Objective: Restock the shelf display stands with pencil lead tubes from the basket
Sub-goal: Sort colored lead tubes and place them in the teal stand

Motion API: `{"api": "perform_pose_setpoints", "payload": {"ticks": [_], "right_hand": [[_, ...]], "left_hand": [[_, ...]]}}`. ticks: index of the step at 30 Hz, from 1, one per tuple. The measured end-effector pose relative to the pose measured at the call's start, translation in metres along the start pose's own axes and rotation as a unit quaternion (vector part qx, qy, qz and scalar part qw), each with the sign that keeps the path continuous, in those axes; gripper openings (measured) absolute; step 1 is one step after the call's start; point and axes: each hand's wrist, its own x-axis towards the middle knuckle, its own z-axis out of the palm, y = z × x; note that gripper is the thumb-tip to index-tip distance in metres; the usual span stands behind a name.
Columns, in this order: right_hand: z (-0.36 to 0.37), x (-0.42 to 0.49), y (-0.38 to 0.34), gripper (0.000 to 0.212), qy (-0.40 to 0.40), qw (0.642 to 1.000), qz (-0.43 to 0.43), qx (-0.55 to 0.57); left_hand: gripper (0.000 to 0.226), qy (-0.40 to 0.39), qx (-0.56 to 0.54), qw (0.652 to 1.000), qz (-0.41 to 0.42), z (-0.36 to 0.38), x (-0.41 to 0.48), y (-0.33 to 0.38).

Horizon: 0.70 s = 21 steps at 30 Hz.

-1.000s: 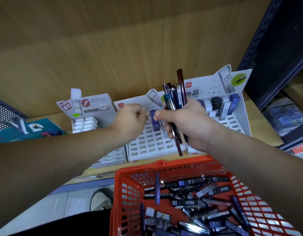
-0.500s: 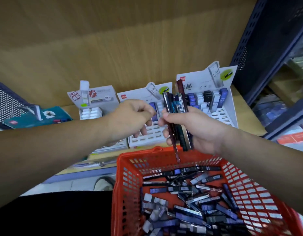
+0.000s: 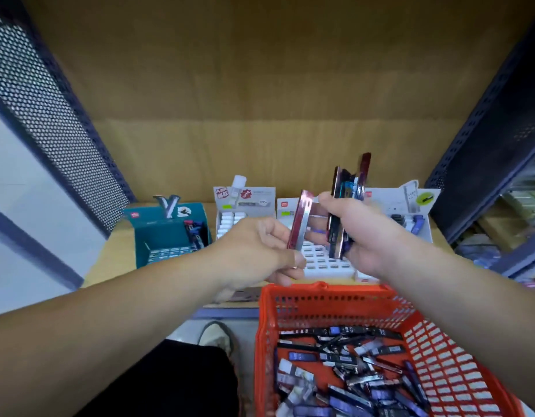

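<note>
Two hands work above one red basket (image 3: 320, 288), which holds dozens of loose lead tubes (image 3: 350, 371), too many and too blurred to count. The left hand (image 3: 260, 251) pinches the lower end of one dark red tube (image 3: 299, 224) between thumb and curled fingers. The right hand (image 3: 368, 236) is clenched round an upright bundle of tubes (image 3: 345, 206), at least five. On the shelf (image 3: 106, 260) behind stand one teal stand (image 3: 158, 233) and three white stands (image 3: 320, 263)
</note>
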Motion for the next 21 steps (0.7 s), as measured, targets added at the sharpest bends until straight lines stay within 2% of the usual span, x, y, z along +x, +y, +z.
{"api": "perform_pose_setpoints", "payload": {"ticks": [4, 10, 13, 16, 18, 21], "right_hand": [[0.018, -0.015, -0.006, 0.026, 0.018, 0.995, -0.049, -0.087], [0.045, -0.036, -0.001, 0.018, -0.02, 0.991, -0.064, -0.112], [0.062, -0.042, 0.008, 0.018, -0.03, 0.99, -0.078, -0.118], [0.079, -0.047, 0.015, 0.017, -0.034, 0.985, -0.092, -0.139], [0.086, -0.043, 0.019, 0.017, -0.034, 0.982, -0.1, -0.157], [0.094, -0.026, 0.027, 0.018, -0.033, 0.975, -0.083, -0.204]], "left_hand": [[0.023, -0.029, -0.007, 1.0, 0.001, -0.029, -0.018, -0.004], [0.016, -0.038, 0.029, 0.999, 0.009, -0.049, -0.04, -0.008], [0.027, 0.029, 0.107, 0.993, 0.032, -0.05, -0.046, -0.005], [0.046, 0.109, 0.241, 0.96, 0.093, -0.061, -0.041, 0.003], [0.046, 0.12, 0.313, 0.935, 0.115, -0.076, -0.033, 0.005], [0.039, 0.133, 0.371, 0.915, 0.089, -0.105, -0.015, -0.006]]}}
